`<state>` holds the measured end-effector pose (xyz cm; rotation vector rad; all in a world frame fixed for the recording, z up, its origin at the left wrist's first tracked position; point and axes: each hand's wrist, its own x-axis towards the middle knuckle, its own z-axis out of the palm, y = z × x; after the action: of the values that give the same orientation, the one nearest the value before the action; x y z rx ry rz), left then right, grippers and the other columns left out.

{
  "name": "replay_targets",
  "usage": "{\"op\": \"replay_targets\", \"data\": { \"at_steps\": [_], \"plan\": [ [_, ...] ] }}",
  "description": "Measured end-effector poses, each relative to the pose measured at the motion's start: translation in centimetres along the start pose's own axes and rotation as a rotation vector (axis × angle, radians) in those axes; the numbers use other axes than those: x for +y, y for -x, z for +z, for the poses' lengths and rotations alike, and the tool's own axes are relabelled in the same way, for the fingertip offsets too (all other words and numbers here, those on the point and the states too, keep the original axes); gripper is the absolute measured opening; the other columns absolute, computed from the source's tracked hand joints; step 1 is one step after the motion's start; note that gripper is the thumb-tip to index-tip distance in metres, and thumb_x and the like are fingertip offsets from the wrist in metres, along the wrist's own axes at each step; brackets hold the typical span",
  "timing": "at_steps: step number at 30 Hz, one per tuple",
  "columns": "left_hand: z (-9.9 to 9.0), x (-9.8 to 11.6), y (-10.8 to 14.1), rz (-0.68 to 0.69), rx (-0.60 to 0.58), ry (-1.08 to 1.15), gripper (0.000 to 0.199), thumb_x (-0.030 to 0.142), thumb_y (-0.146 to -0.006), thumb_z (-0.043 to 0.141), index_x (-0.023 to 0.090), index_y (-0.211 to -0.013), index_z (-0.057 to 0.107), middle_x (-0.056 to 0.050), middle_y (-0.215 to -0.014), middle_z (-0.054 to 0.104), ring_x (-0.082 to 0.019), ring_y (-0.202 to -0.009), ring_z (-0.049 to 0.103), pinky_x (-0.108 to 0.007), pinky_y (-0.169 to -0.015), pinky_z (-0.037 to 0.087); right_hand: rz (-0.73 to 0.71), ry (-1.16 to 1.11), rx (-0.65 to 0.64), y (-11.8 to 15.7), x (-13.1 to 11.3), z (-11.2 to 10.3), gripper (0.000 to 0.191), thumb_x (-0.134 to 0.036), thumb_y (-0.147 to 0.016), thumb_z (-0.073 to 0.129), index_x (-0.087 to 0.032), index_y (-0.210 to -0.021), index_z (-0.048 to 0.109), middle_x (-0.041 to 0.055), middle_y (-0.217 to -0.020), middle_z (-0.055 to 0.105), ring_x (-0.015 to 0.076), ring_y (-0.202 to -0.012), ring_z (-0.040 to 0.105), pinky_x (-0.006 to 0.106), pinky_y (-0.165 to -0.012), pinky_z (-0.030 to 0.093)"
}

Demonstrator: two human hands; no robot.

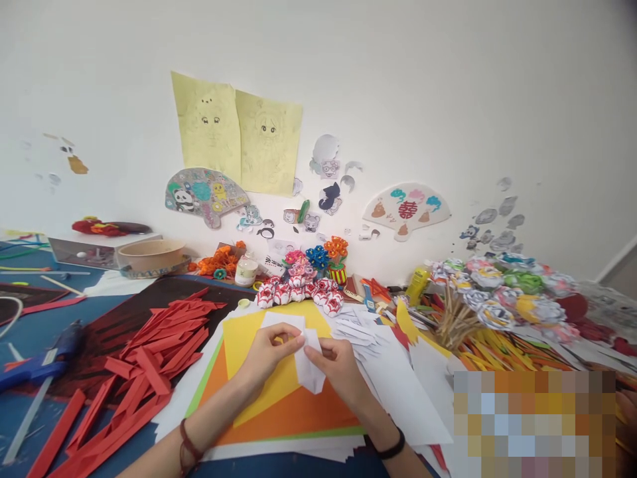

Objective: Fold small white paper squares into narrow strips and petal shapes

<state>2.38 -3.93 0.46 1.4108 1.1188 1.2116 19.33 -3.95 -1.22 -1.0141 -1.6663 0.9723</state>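
Observation:
A small folded piece of white paper is held up over the stacked coloured sheets. Its upper left edge is pinched between the thumb and fingers of my left hand. On its right side, my right hand grips it with thumb and forefinger. Underneath lie a yellow sheet and an orange sheet, with a green edge and white sheets below. Another white sheet rests on the yellow one, behind my hands.
Folded red strips and a blue glue gun lie to the left. White strips and a white sheet are at the right, near paper flowers. Red-white flowers stand behind the sheets.

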Motion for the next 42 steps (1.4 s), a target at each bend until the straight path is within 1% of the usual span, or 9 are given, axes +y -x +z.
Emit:
{"op": "replay_targets", "data": {
  "at_steps": [8,16,19,25,29,32,35,38,42],
  "plan": [
    [0.3,0.3,0.3,-0.015,0.020,0.039,0.032,0.046,-0.068,0.074,0.015,-0.075,0.067,-0.003,-0.076,0.064,-0.017,-0.074,0.055,-0.028,-0.069,0.040,0.024,-0.022,0.007,-0.1,0.4,0.1,0.049,-0.059,-0.078,0.060,-0.014,-0.058,0.057,-0.0024,-0.053,0.037,0.0098,-0.053,0.031,0.023,-0.046,0.024],
    [1.1,-0.5,0.6,0.002,0.028,0.101,0.031,0.045,-0.074,0.070,0.015,-0.072,0.065,-0.004,-0.077,0.065,-0.017,-0.074,0.056,-0.027,-0.069,0.041,0.018,-0.020,0.044,0.1,0.1,0.3,0.046,-0.056,-0.079,0.059,-0.014,-0.059,0.057,-0.0027,-0.053,0.035,0.0098,-0.053,0.030,0.023,-0.046,0.022],
    [0.8,-0.4,0.3,0.023,0.023,0.014,0.030,0.046,-0.074,0.068,0.015,-0.074,0.065,-0.003,-0.075,0.064,-0.016,-0.072,0.055,-0.027,-0.068,0.040,0.006,-0.016,0.058,0.0,0.4,0.3,0.046,-0.054,-0.078,0.060,-0.015,-0.056,0.054,-0.0028,-0.053,0.034,0.0095,-0.052,0.029,0.023,-0.046,0.022],
    [-0.6,0.4,-0.3,0.190,-0.111,-0.229,0.031,0.046,-0.083,0.058,0.016,-0.077,0.065,-0.002,-0.071,0.061,-0.015,-0.066,0.050,-0.024,-0.062,0.038,0.024,-0.024,0.003,-0.1,0.6,0.1,0.047,-0.054,-0.077,0.061,-0.016,-0.052,0.050,-0.0033,-0.053,0.034,0.0093,-0.052,0.028,0.023,-0.045,0.022],
    [-0.8,0.7,0.0,0.256,-0.083,-0.332,0.029,0.042,-0.086,0.054,0.016,-0.074,0.064,-0.001,-0.068,0.058,-0.014,-0.064,0.047,-0.024,-0.060,0.036,0.019,-0.002,-0.010,0.0,0.4,0.0,0.047,-0.053,-0.077,0.062,-0.016,-0.052,0.049,-0.0034,-0.052,0.033,0.0092,-0.052,0.029,0.023,-0.046,0.022],
    [-0.7,0.7,0.2,0.256,-0.078,-0.326,0.030,0.041,-0.087,0.052,0.016,-0.074,0.063,-0.001,-0.069,0.059,-0.014,-0.064,0.047,-0.024,-0.060,0.036,0.020,0.012,-0.010,0.1,0.4,0.0,0.047,-0.054,-0.077,0.061,-0.016,-0.052,0.050,-0.0035,-0.052,0.033,0.0093,-0.052,0.029,0.023,-0.046,0.022],
    [-0.8,0.6,0.1,0.239,-0.109,-0.358,0.030,0.041,-0.088,0.051,0.016,-0.075,0.063,-0.001,-0.069,0.059,-0.014,-0.064,0.048,-0.024,-0.060,0.036,0.026,0.012,-0.021,0.1,0.4,-0.1,0.045,-0.053,-0.077,0.061,-0.016,-0.053,0.051,-0.0034,-0.052,0.034,0.0093,-0.052,0.030,0.023,-0.046,0.022],
    [-1.1,0.6,-0.1,0.266,-0.121,-0.400,0.031,0.040,-0.089,0.049,0.017,-0.075,0.063,-0.001,-0.072,0.061,-0.015,-0.067,0.051,-0.024,-0.062,0.036,0.029,0.005,-0.027,0.1,0.4,-0.2,0.044,-0.052,-0.078,0.061,-0.015,-0.054,0.053,-0.0031,-0.052,0.036,0.0093,-0.051,0.031,0.023,-0.046,0.023],
    [-1.2,0.7,-0.1,0.255,-0.164,-0.442,0.037,0.043,-0.092,0.043,0.017,-0.072,0.061,-0.001,-0.068,0.061,-0.015,-0.065,0.052,-0.024,-0.061,0.036,0.035,-0.017,-0.021,-0.1,0.3,-0.4,0.044,-0.052,-0.077,0.062,-0.014,-0.055,0.057,-0.0023,-0.052,0.040,0.0097,-0.051,0.033,0.023,-0.046,0.025]
  ]
}}
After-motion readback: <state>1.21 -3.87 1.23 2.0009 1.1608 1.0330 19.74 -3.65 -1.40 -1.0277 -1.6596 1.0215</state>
